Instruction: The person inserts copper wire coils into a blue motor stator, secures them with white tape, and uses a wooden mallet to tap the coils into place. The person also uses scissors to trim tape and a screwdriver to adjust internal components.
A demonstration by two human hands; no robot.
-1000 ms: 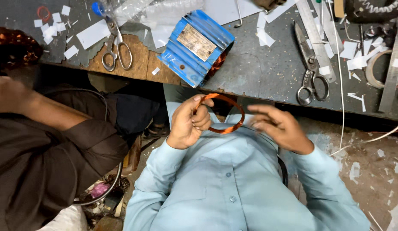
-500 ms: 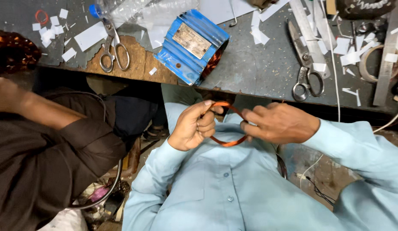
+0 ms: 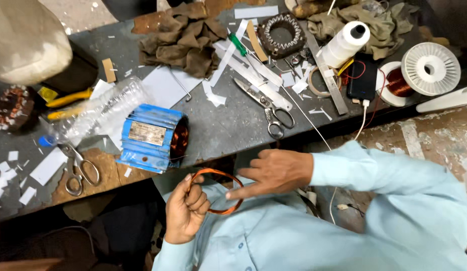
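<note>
My left hand (image 3: 186, 211) is closed around a loop of orange copper wire (image 3: 228, 176), held in front of my light blue shirt. My right hand (image 3: 276, 170) is beside the loop with fingers spread, its index finger pointing across the loop's right side. Just above my left hand, a blue finned motor housing (image 3: 145, 138) with copper windings inside lies on its side at the bench edge.
On the grey bench (image 3: 228, 125) lie scissors (image 3: 266, 108), a second pair of scissors (image 3: 78, 168), a clear plastic bottle (image 3: 95, 113), brown rags (image 3: 186, 37), a stator ring (image 3: 281, 35), a white thread cone (image 3: 344, 45), a copper wire spool (image 3: 419, 70), a phone (image 3: 363, 78) and paper strips.
The view has swung right and up over the bench. My right hand has let go of the loop and spread its fingers; my left hand still holds the loop.
</note>
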